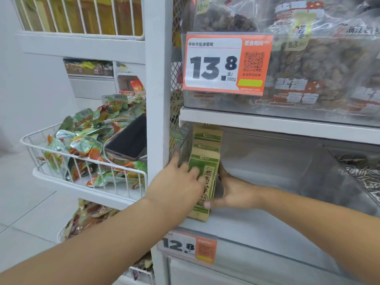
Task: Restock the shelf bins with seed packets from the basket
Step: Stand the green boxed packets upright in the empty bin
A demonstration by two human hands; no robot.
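Seed packet (pixel 203 182) stands upright, long axis vertical, at front-left corner of shelf bin (pixel 277 225), ahead of 2 more packets. Left hand (pixel 176 186) lies flat on its face w/ straight fingers; right hand (pixel 232 190) pinches its right edge, so right is the holding hand.

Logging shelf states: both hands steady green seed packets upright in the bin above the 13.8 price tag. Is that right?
No, the tag is wrong. The head view shows the left hand and right hand at the green seed packets in the bin above the 12.8 price tag.
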